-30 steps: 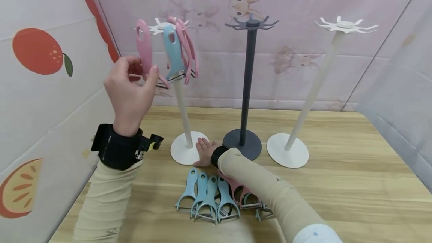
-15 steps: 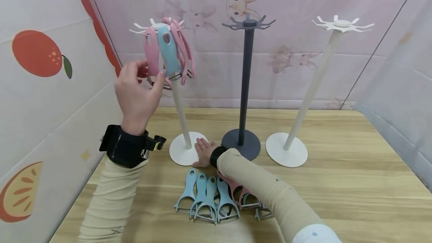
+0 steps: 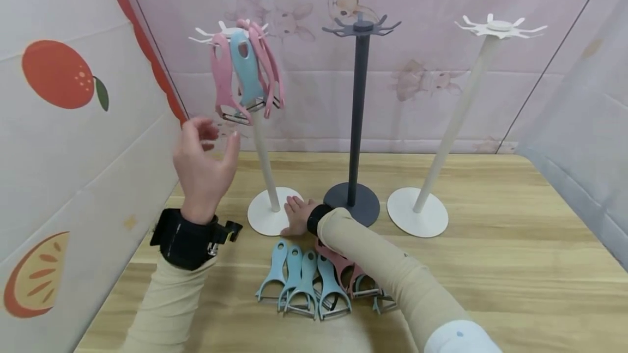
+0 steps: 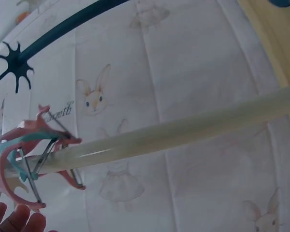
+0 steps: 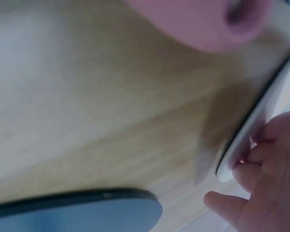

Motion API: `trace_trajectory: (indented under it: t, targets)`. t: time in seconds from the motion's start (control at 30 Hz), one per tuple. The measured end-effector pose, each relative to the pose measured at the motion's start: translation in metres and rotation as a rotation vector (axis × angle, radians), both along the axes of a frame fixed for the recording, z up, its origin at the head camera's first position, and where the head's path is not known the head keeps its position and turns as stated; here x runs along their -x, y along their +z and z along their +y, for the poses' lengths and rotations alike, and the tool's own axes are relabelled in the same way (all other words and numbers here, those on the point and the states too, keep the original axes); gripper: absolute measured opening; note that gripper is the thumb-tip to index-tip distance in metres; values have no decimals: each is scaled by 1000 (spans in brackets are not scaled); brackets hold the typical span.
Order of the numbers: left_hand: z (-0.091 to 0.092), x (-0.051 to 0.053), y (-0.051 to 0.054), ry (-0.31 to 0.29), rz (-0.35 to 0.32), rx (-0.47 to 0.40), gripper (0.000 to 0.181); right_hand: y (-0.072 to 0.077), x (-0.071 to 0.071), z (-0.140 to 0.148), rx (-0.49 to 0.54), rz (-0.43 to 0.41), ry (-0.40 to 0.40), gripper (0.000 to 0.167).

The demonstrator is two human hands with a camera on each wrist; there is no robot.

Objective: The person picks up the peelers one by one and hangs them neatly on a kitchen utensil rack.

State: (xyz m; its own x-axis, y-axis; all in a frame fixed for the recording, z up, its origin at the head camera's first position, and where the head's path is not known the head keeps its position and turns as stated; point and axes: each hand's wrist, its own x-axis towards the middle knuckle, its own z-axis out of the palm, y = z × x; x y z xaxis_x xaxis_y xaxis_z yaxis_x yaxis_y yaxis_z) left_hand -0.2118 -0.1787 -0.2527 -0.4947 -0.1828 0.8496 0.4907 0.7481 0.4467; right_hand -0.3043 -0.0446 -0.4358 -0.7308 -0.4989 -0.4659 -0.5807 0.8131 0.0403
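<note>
On the left white stand (image 3: 265, 159) hang a pink peeler (image 3: 223, 70), a blue peeler (image 3: 247, 70) and further pink peelers (image 3: 269, 67), blades downward. Just below and left of the nearest pink peeler is my left hand (image 3: 203, 170), thumb and fingers apart with nothing between them. In the left wrist view its fingertips (image 4: 19, 220) show at the lower left corner, near the hanging peelers (image 4: 31, 154). My right hand (image 3: 298, 215) rests flat on the round base (image 3: 262, 222) of that stand; the right wrist view shows its fingers (image 5: 251, 174) over the base's edge.
A dark grey stand (image 3: 360, 113) and another white stand (image 3: 456, 124) stand to the right with bare hooks. Several blue peelers (image 3: 306, 282) lie on the wooden table (image 3: 515, 266) in front, with pink peelers (image 3: 338, 260) partly hidden under my right forearm. Printed cloth hangs behind.
My left hand carried the pink peeler right onto a hook of the left stand, let go and dropped lower. The pink peeler now hangs free. My right hand stayed on the base.
</note>
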Motion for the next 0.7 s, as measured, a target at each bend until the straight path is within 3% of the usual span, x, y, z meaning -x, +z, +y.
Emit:
trace_trajectory:
  t: [0.17,0.27,0.47,0.7]
  targets:
    - [1,-6,-24,-60,-65,41,33,21,-4,5,52,-57,2,77]
    - [3,-6,-34,-105,-105,86,30,26,-5,13,110,-84,24,75]
    - [11,-1,-49,-189,-185,196,28,40,-17,41,206,-98,87,71]
    - [22,9,-69,-283,-225,304,27,53,-39,84,339,-44,180,67]
